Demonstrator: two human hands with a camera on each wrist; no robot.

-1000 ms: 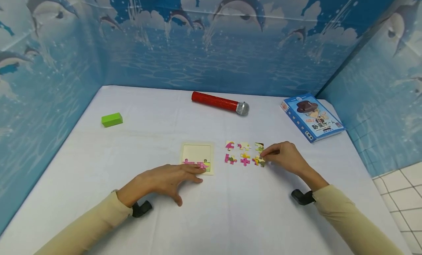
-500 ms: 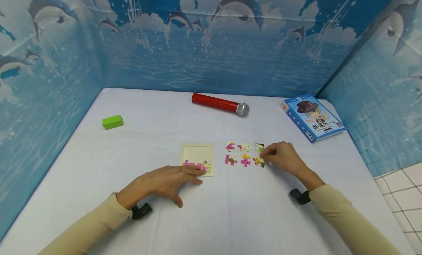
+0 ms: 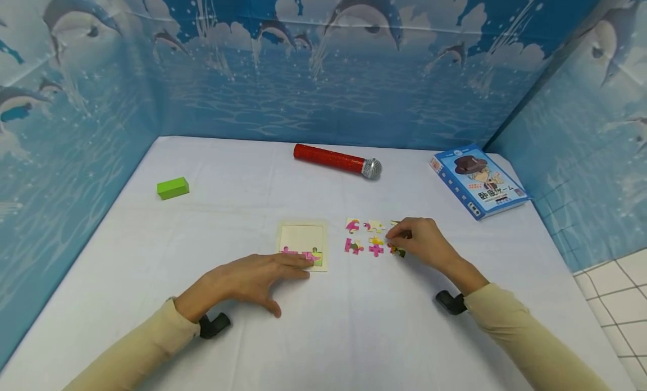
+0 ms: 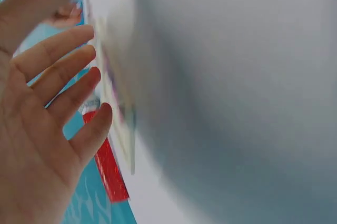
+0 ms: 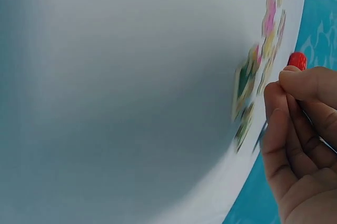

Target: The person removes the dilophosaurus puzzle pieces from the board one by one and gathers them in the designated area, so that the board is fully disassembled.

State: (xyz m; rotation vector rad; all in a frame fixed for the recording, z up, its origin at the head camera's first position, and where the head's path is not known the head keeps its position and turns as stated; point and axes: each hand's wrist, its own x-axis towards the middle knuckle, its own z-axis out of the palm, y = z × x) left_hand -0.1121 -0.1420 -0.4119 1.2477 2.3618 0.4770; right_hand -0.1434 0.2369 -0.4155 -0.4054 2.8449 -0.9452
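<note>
My left hand (image 3: 255,278) is spread, its fingertips overlapping the lower part of a square puzzle tray (image 3: 302,222) in the head view. Pink and green jigsaw pieces (image 3: 317,258) sit along the tray's bottom row; the fingers partly hide them. To the right, several loose pieces (image 3: 376,246) lie in two rows. My right hand (image 3: 424,242) is over their right end, covering much of the top right piece (image 3: 394,222) and part of the bottom right piece (image 3: 397,251). In the right wrist view its thumb and fingertips (image 5: 289,79) meet, with nothing visible between them.
A red microphone (image 3: 333,158) lies towards the back of the white table. At the back right is a blue game box (image 3: 477,180). A green block (image 3: 173,188) is at the left. Printed dolphin cloths (image 3: 283,87) enclose the table's back and sides.
My right hand has shifted left over the loose pieces and covers more of the top right one. The left hand has stayed at the tray.
</note>
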